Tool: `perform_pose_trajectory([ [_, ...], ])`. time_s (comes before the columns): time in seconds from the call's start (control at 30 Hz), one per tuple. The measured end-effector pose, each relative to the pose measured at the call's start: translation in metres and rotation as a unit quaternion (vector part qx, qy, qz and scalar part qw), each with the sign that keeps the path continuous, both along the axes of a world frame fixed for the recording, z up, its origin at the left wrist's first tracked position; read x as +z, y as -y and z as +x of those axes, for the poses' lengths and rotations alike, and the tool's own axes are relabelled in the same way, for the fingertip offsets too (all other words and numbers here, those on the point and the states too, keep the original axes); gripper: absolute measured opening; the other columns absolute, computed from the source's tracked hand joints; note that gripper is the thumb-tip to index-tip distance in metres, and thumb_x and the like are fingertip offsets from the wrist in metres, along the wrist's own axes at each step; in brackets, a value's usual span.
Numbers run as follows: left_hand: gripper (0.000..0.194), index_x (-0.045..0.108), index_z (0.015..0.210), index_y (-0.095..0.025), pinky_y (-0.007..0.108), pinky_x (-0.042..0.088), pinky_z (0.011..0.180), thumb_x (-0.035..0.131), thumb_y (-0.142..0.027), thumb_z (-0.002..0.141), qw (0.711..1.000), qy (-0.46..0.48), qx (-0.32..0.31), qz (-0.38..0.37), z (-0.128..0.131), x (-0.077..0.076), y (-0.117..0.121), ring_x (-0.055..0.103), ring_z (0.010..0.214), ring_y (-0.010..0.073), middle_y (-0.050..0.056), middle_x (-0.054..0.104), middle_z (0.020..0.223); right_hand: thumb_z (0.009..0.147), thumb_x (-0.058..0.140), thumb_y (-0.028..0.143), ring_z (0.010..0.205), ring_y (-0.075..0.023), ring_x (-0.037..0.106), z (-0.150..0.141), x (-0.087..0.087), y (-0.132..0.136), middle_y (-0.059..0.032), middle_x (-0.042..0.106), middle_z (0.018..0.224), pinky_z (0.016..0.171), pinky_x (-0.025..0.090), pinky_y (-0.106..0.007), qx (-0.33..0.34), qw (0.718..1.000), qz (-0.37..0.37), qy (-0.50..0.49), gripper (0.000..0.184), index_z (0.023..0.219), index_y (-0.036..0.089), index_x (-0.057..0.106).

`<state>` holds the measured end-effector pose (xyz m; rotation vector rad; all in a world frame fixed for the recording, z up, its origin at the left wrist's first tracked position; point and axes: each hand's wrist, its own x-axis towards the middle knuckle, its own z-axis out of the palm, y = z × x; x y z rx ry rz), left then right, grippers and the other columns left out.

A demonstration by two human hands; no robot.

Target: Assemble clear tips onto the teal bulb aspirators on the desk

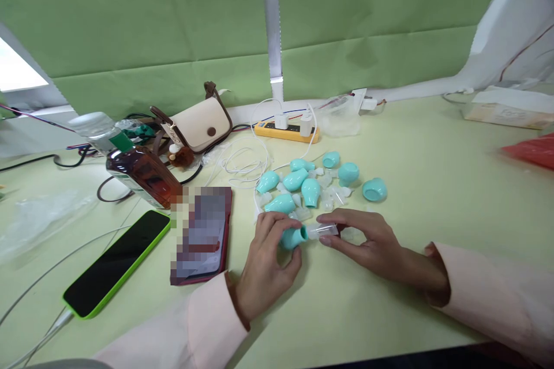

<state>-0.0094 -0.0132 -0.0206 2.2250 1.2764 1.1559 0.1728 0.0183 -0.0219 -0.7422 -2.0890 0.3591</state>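
The left hand (270, 262) has its fingers clamped on a teal bulb (292, 237); the right hand (372, 242) pinches a clear tube (322, 230) at the bulb's open end, just in front of the pile of other bulbs (295, 180) on the table (346, 311)

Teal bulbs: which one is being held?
The frontmost teal bulb: alone among them, it is in the left hand, mouth facing the clear tube.
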Motion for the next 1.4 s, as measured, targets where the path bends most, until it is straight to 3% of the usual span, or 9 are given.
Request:
perform_pose_trajectory([
  [0.33, 0.037, 0.053, 0.098, -0.014, 0.027, 0.045, 0.062, 0.048, -0.003, 0.064, 0.992, 0.082, -0.069, 0.059, -0.001, 0.005, 0.009, 0.052, 0.076, 0.0158, 0.008, 0.050, 0.087, 0.066, 0.064, 0.017, 0.065, -0.0119, 0.060, 0.000, 0.005, 0.007, 0.0003, 0.064, 0.067, 0.056, 0.049, -0.020, 0.039, 0.998, 0.000, -0.044, 0.022, 0.086, 0.018, 0.055],
  [0.5, 0.029, 0.054, 0.090, -0.012, 0.025, 0.046, 0.056, 0.045, -0.003, 0.064, 0.992, 0.082, -0.070, 0.069, -0.002, 0.013, 0.010, 0.053, 0.067, 0.0143, 0.007, 0.054, 0.075, 0.064, 0.065, 0.017, 0.063, -0.0114, 0.060, -0.002, -0.001, 0.015, 0.0000, 0.064, 0.069, 0.054, 0.051, -0.020, 0.071, 0.990, -0.089, -0.078, 0.025, 0.087, 0.018, 0.056],
  [0.63, 0.021, 0.056, 0.084, -0.010, 0.024, 0.046, 0.054, 0.061, -0.015, 0.064, 0.994, 0.067, -0.063, 0.057, -0.001, 0.014, 0.010, 0.054, 0.063, 0.0143, 0.007, 0.056, 0.071, 0.063, 0.065, 0.015, 0.065, -0.0115, 0.060, -0.005, -0.001, 0.020, -0.0001, 0.064, 0.073, 0.055, 0.052, -0.020, 0.083, 0.982, -0.127, -0.115, 0.028, 0.089, 0.019, 0.057],
  [0.73, 0.030, 0.058, 0.081, -0.009, 0.023, 0.044, 0.050, 0.069, -0.027, 0.059, 0.997, 0.021, -0.068, 0.024, -0.001, 0.011, 0.012, 0.054, 0.056, 0.0131, 0.005, 0.058, 0.063, 0.063, 0.066, 0.013, 0.064, -0.0108, 0.060, -0.005, 0.003, 0.020, 0.0004, 0.064, 0.072, 0.055, 0.051, -0.020, 0.084, 0.985, -0.101, -0.112, 0.029, 0.089, 0.019, 0.057],
  [0.87, 0.026, 0.060, 0.074, -0.010, 0.021, 0.041, 0.045, 0.067, -0.033, 0.062, 0.998, -0.021, -0.063, 0.020, -0.001, 0.006, 0.012, 0.052, 0.050, 0.0116, 0.003, 0.057, 0.057, 0.063, 0.066, 0.013, 0.059, -0.0096, 0.058, -0.002, 0.008, 0.017, 0.0010, 0.063, 0.065, 0.052, 0.047, -0.020, 0.108, 0.992, -0.029, -0.055, 0.029, 0.090, 0.018, 0.057],
  [1.2, 0.027, 0.059, 0.072, -0.013, 0.020, 0.041, 0.047, 0.064, -0.038, 0.064, 0.996, -0.055, -0.065, 0.017, -0.002, 0.001, 0.010, 0.052, 0.051, 0.0109, 0.001, 0.057, 0.057, 0.074, 0.054, 0.009, 0.070, -0.0106, 0.052, 0.010, 0.007, 0.009, -0.0037, 0.063, 0.082, 0.058, 0.045, -0.023, 0.166, 0.971, 0.143, 0.097, 0.024, 0.098, 0.013, 0.050],
  [1.3, 0.026, 0.059, 0.070, -0.013, 0.020, 0.040, 0.045, 0.064, -0.037, 0.064, 0.995, -0.063, -0.072, 0.023, -0.002, 0.002, 0.010, 0.051, 0.049, 0.0104, 0.001, 0.056, 0.055, 0.078, 0.047, 0.006, 0.072, -0.0114, 0.050, 0.014, 0.008, 0.008, -0.0058, 0.061, 0.090, 0.057, 0.044, -0.024, 0.183, 0.954, 0.159, 0.175, 0.027, 0.104, 0.012, 0.047],
  [1.4, 0.024, 0.058, 0.070, -0.013, 0.019, 0.040, 0.045, 0.063, -0.037, 0.065, 0.995, -0.064, -0.075, 0.023, -0.002, 0.003, 0.010, 0.051, 0.049, 0.0099, 0.000, 0.056, 0.055, 0.077, 0.047, 0.005, 0.073, -0.0118, 0.051, 0.015, 0.006, 0.008, -0.0067, 0.061, 0.093, 0.058, 0.044, -0.025, 0.186, 0.953, 0.161, 0.178, 0.031, 0.107, 0.011, 0.046],
])
